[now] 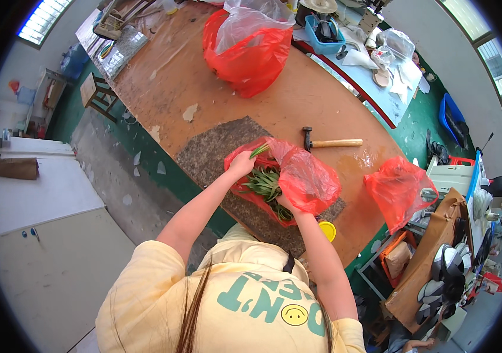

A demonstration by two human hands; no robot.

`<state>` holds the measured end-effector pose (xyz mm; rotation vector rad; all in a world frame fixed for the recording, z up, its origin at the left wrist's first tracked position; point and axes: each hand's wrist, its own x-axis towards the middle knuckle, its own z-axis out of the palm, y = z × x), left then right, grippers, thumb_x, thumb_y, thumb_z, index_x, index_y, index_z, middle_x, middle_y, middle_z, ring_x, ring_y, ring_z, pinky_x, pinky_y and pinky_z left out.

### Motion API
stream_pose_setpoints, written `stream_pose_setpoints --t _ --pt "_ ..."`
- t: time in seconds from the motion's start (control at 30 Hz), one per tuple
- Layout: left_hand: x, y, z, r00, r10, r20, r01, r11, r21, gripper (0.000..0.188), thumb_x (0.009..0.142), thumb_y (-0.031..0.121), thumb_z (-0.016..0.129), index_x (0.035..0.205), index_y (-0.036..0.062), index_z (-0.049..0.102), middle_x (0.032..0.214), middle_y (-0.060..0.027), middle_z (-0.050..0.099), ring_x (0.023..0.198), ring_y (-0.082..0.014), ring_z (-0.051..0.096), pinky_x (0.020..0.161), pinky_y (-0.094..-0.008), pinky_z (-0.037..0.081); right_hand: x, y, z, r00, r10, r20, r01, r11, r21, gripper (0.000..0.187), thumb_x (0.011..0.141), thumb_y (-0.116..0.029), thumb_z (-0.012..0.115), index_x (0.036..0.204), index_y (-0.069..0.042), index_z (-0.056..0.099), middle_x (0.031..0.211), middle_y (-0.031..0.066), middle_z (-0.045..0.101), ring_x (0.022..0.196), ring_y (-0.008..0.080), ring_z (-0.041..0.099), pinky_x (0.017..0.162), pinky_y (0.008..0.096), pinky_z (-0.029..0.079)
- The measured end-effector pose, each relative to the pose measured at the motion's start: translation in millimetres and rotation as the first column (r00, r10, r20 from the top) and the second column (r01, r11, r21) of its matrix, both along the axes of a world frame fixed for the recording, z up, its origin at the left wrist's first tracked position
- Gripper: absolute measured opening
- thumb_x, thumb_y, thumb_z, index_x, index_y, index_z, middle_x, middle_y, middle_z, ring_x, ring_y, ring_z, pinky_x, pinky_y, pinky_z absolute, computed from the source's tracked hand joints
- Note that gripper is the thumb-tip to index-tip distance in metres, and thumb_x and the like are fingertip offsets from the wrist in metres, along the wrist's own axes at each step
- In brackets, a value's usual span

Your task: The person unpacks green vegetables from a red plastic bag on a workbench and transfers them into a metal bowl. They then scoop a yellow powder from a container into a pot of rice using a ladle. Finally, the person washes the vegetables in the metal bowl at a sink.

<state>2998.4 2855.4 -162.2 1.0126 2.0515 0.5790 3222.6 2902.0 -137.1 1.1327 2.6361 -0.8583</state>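
A red plastic bag (312,182) lies open on a dark stone-patterned board (212,144) at the near side of the table, with leafy green vegetables (264,183) inside. At the bag's left rim, my left hand (241,165) is closed around a few green stems (259,150), whose ends stick out past the fingers. My right hand (286,203) reaches into the bag's near right side, against the leaves. Its fingers are hidden by the bag and the greens.
Beyond the bag lies a hammer (336,143) with a wooden handle. A second red bag (401,191) rests at the right table edge, and a full red bag (251,59) stands farther back. A yellow lid (327,230) sits by my right forearm. Another person's hand (420,344) shows at lower right.
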Motion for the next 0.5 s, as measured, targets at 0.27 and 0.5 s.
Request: stream_pose_setpoints --t 0.27,0.5 --pt "22 4 30 0.96 -0.047 -0.276 0.022 0.996 -0.09 0.024 0.085 0.018 0.049 0.105 0.0122 0.063 0.095 -0.0163 0.064 0.092 -0.0356 0.06 0.086 -0.063 0.033 39 54 65 0.831 -0.489 -0.266 0.286 0.786 -0.548 0.049 0.076 -0.019 0.071 0.118 -0.001 0.054 0.114 0.0107 0.06 0.103 0.0202 0.057 0.091 0.0331 0.042" --pt "41 7 47 0.919 -0.232 -0.32 0.225 0.973 -0.06 0.029 0.077 0.01 0.049 0.102 0.0115 0.064 0.096 -0.0162 0.062 0.092 -0.0362 0.06 0.088 -0.0642 0.032 81 71 77 0.279 -0.917 -0.286 0.329 0.371 -0.868 0.039 0.075 -0.006 0.07 0.111 0.0 0.057 0.104 0.0074 0.062 0.09 0.0181 0.06 0.079 0.0311 0.049"
